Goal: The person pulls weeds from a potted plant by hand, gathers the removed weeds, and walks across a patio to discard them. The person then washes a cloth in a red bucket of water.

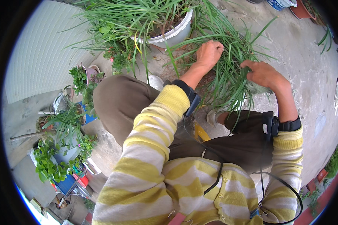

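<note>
A large clump of long, narrow green leaves (231,76) lies on the concrete, with brown roots (205,76) at its left side. Over its upper left part is my left hand (209,53), its fingers curled; whether they pinch a leaf or root cannot be told. At the clump's right side my right hand (259,71) has its index finger stretched over the leaves and apart from another digit below; the remaining fingers are partly hidden. Just beyond my left hand stands a white plastic pot (176,35) full of similar leaves.
Potted plants (80,78) and a blue container (88,115) stand to the left, near a pale ribbed panel (48,50). A terracotta-coloured pot (301,11) is at the upper right. A yellow object (201,132) lies between my legs. Black cables (221,174) hang across my front.
</note>
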Action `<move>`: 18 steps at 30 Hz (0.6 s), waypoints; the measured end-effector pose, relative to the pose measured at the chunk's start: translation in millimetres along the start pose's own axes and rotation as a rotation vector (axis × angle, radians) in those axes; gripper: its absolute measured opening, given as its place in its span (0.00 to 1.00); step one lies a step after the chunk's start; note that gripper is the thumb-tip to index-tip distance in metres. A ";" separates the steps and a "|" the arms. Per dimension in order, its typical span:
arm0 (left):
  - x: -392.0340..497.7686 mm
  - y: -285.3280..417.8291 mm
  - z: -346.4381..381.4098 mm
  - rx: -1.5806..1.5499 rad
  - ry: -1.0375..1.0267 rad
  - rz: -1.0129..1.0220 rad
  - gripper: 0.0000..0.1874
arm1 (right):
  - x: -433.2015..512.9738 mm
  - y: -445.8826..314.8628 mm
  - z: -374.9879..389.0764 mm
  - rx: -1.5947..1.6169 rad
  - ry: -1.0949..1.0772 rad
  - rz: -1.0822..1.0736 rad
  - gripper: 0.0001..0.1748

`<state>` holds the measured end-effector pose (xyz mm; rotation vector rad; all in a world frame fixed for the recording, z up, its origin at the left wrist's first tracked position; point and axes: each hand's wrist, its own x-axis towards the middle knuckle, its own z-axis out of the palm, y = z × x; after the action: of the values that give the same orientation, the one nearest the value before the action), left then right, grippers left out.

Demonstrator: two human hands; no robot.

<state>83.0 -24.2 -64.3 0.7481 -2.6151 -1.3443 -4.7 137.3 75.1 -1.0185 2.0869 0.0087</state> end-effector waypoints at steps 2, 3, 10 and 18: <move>3.4 3.1 7.0 0.008 0.008 -0.029 0.07 | 0.3 3.5 -0.1 0.016 0.030 -0.023 0.24; 4.3 3.8 9.6 0.079 0.012 -0.036 0.07 | 0.4 5.0 0.0 0.013 0.026 -0.021 0.23; 4.8 -0.1 18.8 0.286 0.007 0.114 0.06 | -1.4 7.5 -3.9 0.006 0.045 -0.031 0.23; 15.1 0.6 16.2 0.637 -0.046 0.422 0.06 | -5.2 3.8 -5.7 -0.024 0.041 -0.001 0.22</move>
<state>64.5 -19.2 -75.4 0.1766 -3.0168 -0.4199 -9.2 141.5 81.2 -1.0415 2.1283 0.0124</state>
